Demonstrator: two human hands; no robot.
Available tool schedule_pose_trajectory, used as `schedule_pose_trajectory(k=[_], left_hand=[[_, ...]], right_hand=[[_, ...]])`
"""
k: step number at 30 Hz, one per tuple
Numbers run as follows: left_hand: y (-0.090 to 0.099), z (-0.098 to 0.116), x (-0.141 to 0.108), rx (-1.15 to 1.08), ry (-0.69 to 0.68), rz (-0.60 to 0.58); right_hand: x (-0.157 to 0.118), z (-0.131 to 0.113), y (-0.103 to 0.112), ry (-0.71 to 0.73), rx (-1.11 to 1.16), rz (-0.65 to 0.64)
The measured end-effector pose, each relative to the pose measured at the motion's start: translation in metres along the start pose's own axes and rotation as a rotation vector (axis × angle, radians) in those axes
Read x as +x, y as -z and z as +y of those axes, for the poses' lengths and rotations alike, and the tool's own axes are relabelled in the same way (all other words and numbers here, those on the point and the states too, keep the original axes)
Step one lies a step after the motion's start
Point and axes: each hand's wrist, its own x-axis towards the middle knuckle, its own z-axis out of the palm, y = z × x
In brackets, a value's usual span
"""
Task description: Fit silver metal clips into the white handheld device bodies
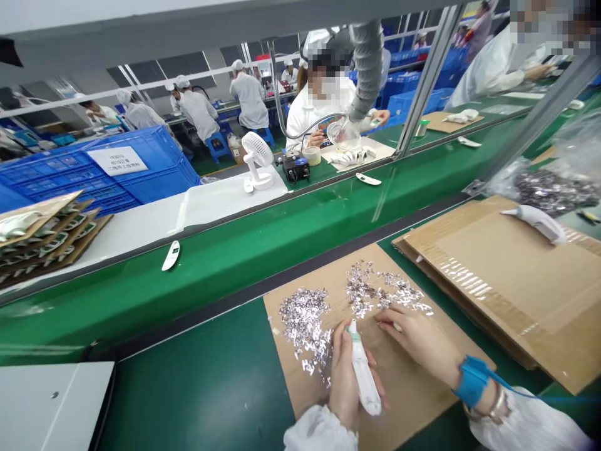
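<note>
Left hand (345,388) closed firmly around a slim white plastic handset (362,369), held upright

Right hand (420,335), partly curled, rests beside scattered silver metal clips (303,329) on a brown cardboard sheet (399,401); any pinched piece can't be made out; slow fingertip work suits pieces this small

Over the cardboard sheet (404,401), the person's left hand (345,388) grips a white plastic handheld device (362,376), tilted slightly. On that sheet, the right hand (417,338), a blue wrist strap (473,379) around its wrist, rests just beside scattered silvery metal pieces (385,291).
</note>
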Motion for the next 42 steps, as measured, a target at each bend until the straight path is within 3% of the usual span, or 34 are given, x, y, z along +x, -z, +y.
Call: schedule_pose_trajectory(k=[3,6,10,19,27,32,36,39,42], left_hand=[[0.0,0.002,0.0,-0.029,0.054,0.01],[0.002,0.001,0.002,-0.036,0.076,0.011],[0.001,-0.002,0.001,-0.028,0.028,0.005],[0.003,-0.005,0.002,-0.061,0.032,0.063],[0.002,-0.007,0.001,-0.027,0.041,0.101],[0.002,-0.005,0.001,-0.094,0.051,0.044],[0.003,-0.005,0.001,-0.126,0.004,0.056],[0.004,-0.007,-0.001,-0.108,-0.017,-0.016],[0.004,-0.01,-0.005,-0.06,-0.041,-0.085]], right_hand=[[-0.005,-0.009,0.002,0.02,0.029,0.06],[-0.015,-0.025,0.006,0.087,0.224,0.117],[-0.03,-0.046,0.005,0.2,0.391,0.05],[-0.039,-0.048,-0.004,0.273,0.295,0.017],[-0.04,-0.051,0.006,0.388,0.17,-0.056],[-0.044,-0.05,0.004,0.302,0.192,0.009],[-0.046,-0.049,0.003,0.335,0.182,-0.079],[-0.034,-0.048,0.014,0.304,0.245,0.047],[-0.004,-0.044,0.026,0.203,0.192,0.138]])
